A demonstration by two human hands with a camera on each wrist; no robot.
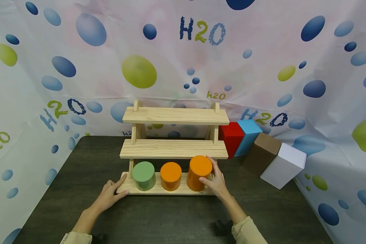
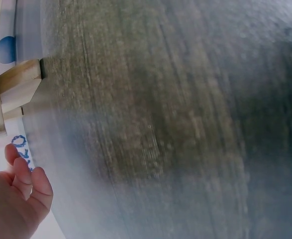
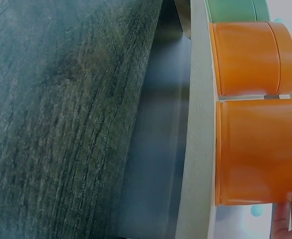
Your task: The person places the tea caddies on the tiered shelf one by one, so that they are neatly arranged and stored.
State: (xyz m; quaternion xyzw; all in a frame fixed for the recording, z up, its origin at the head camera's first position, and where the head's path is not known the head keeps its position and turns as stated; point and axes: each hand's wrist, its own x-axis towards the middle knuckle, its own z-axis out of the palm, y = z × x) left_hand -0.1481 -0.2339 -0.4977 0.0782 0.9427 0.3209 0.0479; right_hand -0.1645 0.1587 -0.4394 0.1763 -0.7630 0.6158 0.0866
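A three-tier wooden display shelf [image 1: 174,149] stands on the dark table. On its lowest board sit a green lidded canister [image 1: 144,176], a short orange canister [image 1: 170,176] and a taller orange canister [image 1: 198,174], side by side. My right hand [image 1: 218,183] grips the taller orange canister from its right side, thumb across the front. Its fingertips [image 3: 281,219] show against the canister's side in the right wrist view. My left hand [image 1: 108,196] holds the left end of the lowest board between index finger and thumb. Its other fingers [image 2: 39,191] curl in the left wrist view.
Right of the shelf stand several boxes: a red box [image 1: 231,139], a blue box [image 1: 247,137], a brown box [image 1: 262,152] and a white box [image 1: 283,166]. A dotted curtain [image 1: 177,47] hangs behind and beside the dark table [image 1: 158,220].
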